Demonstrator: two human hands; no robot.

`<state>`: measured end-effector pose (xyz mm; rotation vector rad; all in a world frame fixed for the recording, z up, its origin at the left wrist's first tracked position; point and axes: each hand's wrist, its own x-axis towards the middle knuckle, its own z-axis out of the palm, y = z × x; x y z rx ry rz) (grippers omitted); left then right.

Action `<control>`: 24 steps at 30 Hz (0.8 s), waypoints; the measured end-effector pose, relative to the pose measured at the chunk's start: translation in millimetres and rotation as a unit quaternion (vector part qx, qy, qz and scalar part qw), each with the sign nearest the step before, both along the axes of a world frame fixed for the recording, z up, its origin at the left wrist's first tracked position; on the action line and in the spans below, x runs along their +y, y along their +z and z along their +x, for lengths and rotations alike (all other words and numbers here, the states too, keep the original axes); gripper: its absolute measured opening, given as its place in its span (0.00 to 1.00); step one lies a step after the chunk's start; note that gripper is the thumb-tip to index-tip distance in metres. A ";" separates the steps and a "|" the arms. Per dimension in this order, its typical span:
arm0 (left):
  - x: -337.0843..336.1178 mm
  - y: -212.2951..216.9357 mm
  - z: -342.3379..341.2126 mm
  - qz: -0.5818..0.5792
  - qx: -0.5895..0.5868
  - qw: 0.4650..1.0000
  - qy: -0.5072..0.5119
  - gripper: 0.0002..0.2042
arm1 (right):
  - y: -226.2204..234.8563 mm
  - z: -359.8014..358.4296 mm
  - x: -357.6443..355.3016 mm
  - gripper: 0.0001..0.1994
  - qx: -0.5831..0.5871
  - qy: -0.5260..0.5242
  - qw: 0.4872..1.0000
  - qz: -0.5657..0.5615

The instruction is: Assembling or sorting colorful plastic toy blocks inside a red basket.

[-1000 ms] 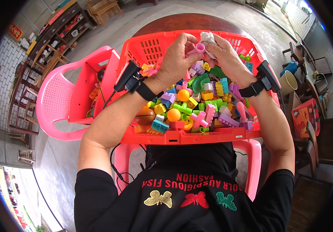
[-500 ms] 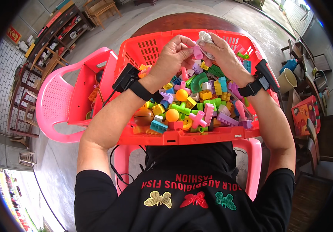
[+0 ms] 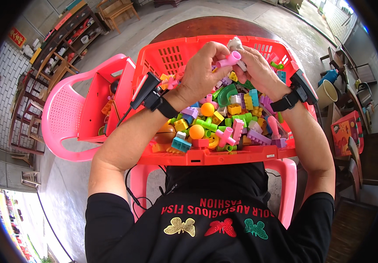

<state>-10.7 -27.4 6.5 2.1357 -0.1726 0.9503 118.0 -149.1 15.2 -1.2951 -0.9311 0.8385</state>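
Observation:
My left hand (image 3: 204, 65) is closed on a pink tube-shaped toy piece (image 3: 229, 59), its round opening turned up toward the right. Close beside it, my right hand (image 3: 257, 68) grips a crumpled white cloth (image 3: 235, 44), which shows above and between the fingers near the pink piece. Both hands are over the far half of a red plastic basket (image 3: 241, 158) heaped with colourful toy pieces. Beneath them lie a green curved piece (image 3: 227, 94), two orange balls, pink and green pipe pieces, and several bricks. A brown ball (image 3: 165, 133) rests at the basket's left. Black devices are strapped to both wrists.
A pink plastic chair (image 3: 62, 111) at the left carries a smaller red box (image 3: 93, 109) with toys. The basket stands on a pink stool (image 3: 287, 184); a brown round table (image 3: 215, 26) is beyond. At right are a cream bucket (image 3: 327, 93) and wooden furniture.
The pink piece has been turned, so its open end now faces up and right. My left hand has rotated and lowered slightly, and the cloth is more covered by my right hand.

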 end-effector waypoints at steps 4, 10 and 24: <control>17.0 -8.1 6.8 -0.196 0.076 0.975 -0.065 0.15 | -2.6 -2.3 3.9 0.11 -0.008 0.001 1.000 0.025; 19.8 1.0 6.9 -0.431 0.211 0.850 -0.217 0.19 | -7.2 9.3 8.7 0.08 -0.151 -0.063 0.983 0.077; 12.5 -9.8 8.0 -0.225 0.116 0.962 -0.101 0.24 | 2.6 1.0 1.8 0.12 -0.106 0.003 0.994 -0.031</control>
